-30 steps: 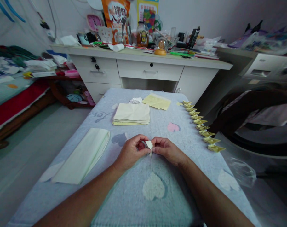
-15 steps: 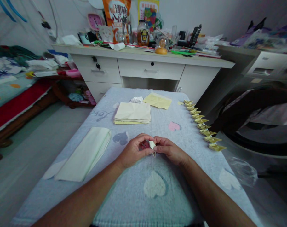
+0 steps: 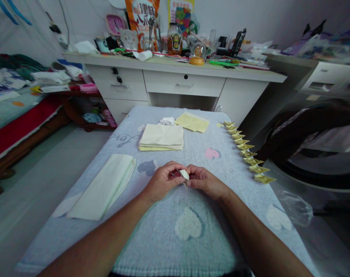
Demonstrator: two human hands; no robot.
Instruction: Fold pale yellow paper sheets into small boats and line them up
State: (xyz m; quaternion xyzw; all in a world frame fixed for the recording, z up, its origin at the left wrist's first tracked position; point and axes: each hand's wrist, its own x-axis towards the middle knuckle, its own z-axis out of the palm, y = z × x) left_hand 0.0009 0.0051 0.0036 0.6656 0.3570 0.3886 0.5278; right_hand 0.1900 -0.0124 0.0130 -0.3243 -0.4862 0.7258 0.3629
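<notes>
Between my two hands is a small piece of folded paper (image 3: 184,174), pale cream, with a pointed end showing below the fingers. My left hand (image 3: 163,181) pinches it from the left with thumb and fingers. My right hand (image 3: 205,181) grips its other side, the fingertips of both hands nearly meeting. Parts of the paper are hidden behind the fingers. Both hands are just above the cloth-covered table (image 3: 160,238). A row of several yellow folded paper pieces (image 3: 257,169) with pointed ends runs along the table's right edge.
Ahead lies a stack of cream paper (image 3: 162,135), with a yellow sheet (image 3: 192,122) and crumpled white tissue (image 3: 166,121) behind. A folded pale cloth or paper (image 3: 104,188) lies at left. Beyond stands a cluttered white desk (image 3: 186,86); a front-loading washing machine (image 3: 321,88) is at right.
The small folded paper has tilted slightly between my fingers, its upper face now looking more rounded. My fingers have shifted a little around it; everything else stays put.
</notes>
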